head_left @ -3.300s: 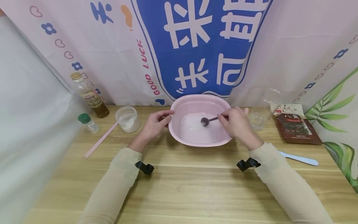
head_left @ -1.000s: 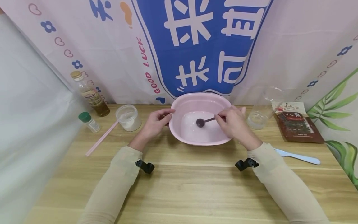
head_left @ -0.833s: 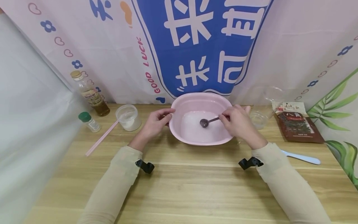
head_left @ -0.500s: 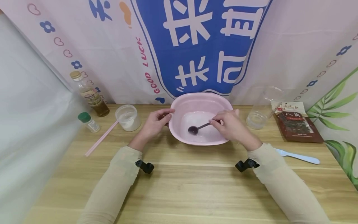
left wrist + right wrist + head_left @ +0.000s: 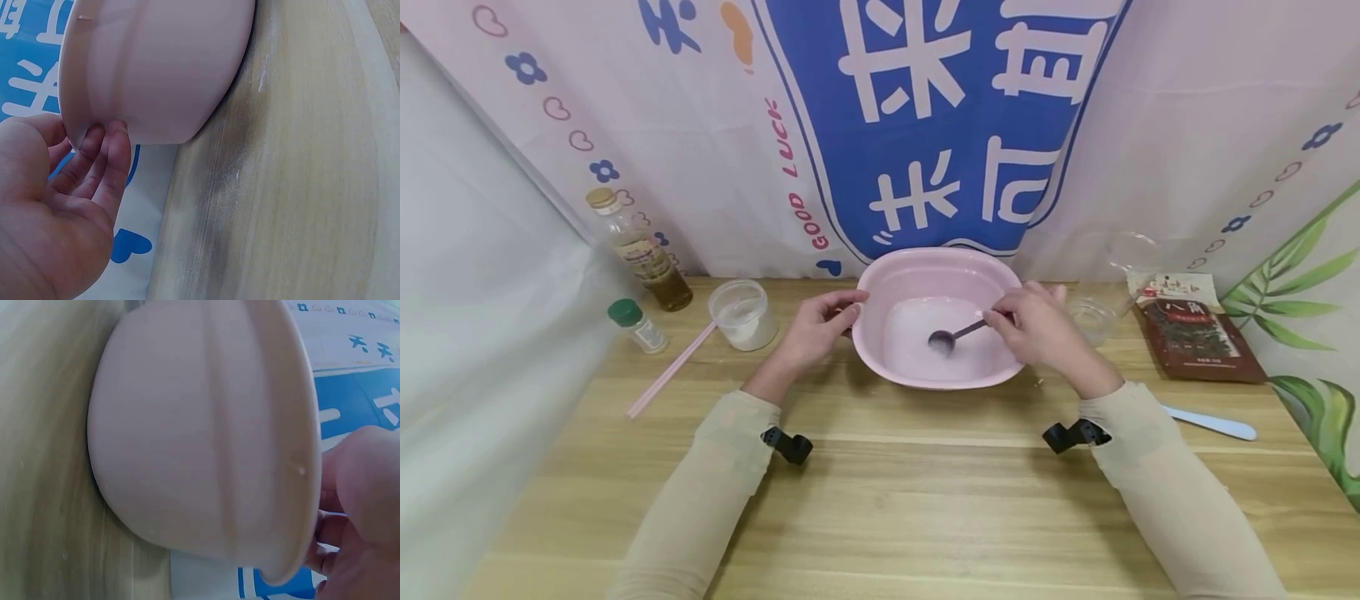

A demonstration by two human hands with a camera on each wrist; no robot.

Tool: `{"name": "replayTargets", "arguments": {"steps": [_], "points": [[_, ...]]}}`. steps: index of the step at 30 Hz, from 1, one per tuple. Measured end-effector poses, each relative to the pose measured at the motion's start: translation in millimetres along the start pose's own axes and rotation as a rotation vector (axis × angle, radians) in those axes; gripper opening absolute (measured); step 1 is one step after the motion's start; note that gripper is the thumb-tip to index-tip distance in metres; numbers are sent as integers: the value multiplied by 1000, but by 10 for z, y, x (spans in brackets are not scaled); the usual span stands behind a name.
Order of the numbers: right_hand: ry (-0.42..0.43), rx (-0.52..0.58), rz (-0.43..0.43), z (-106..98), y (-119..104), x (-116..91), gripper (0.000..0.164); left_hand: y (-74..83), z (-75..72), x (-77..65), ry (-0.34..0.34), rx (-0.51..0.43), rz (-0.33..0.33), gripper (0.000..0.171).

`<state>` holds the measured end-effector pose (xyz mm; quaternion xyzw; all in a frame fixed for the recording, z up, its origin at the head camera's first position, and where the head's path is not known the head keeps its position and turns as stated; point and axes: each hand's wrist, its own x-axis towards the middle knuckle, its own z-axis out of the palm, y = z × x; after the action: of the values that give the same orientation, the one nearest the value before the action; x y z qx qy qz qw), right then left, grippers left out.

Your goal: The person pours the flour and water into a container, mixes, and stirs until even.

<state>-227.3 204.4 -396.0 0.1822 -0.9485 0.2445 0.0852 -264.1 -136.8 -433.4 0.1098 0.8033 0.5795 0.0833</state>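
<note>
A pink plastic basin (image 5: 925, 279) stands on the wooden table, with a whitish layer (image 5: 910, 333) over its floor; I cannot tell whether that is liquid or powder. My left hand (image 5: 820, 329) grips its left rim; in the left wrist view the fingers (image 5: 109, 169) curl under the lip. Over the right side, my right hand (image 5: 1037, 325) pinches the handle of a dark measuring spoon (image 5: 942, 342), whose bowl is low inside the basin, at the whitish layer. The right wrist view shows the basin's outer wall (image 5: 175, 425), which hides the spoon and most fingertips.
Left of the basin stand a clear jar of white powder (image 5: 747, 321), pink chopsticks (image 5: 670, 372), a green-capped shaker (image 5: 638, 327) and an oil-like amber bottle (image 5: 651, 262). On the right are a clear container (image 5: 1092, 321), a brown pouch (image 5: 1191, 333) and a light-blue utensil (image 5: 1213, 422) partly under the sleeve.
The spoon has swept back and forth inside the basin. Since half a second ago, its bowl and my right hand have shifted to the right. My left hand has stayed on the rim.
</note>
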Motion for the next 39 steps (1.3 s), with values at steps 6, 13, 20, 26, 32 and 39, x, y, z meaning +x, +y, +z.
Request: {"name": "replayTargets", "arguments": {"steps": [6,13,20,26,32,39], "points": [[40,71,-5,20,-56,16,22,4,-2,-2,-3,3,3,36],[-60,99,-38,60,-109,20,18,14,-13,-7,6,4,5,36],[18,-1,35,59,-84,8,21,22,-9,-2,-9,11,5,37],[45,-25,91,38,-27,5,24,22,-6,-5,-5,15,-6,37],[50,-42,160,4,0,0,27,4,-6,-2,-3,9,2,37],[64,-58,206,-67,27,-14,28,3,-3,2,-3,8,11,36]]}}
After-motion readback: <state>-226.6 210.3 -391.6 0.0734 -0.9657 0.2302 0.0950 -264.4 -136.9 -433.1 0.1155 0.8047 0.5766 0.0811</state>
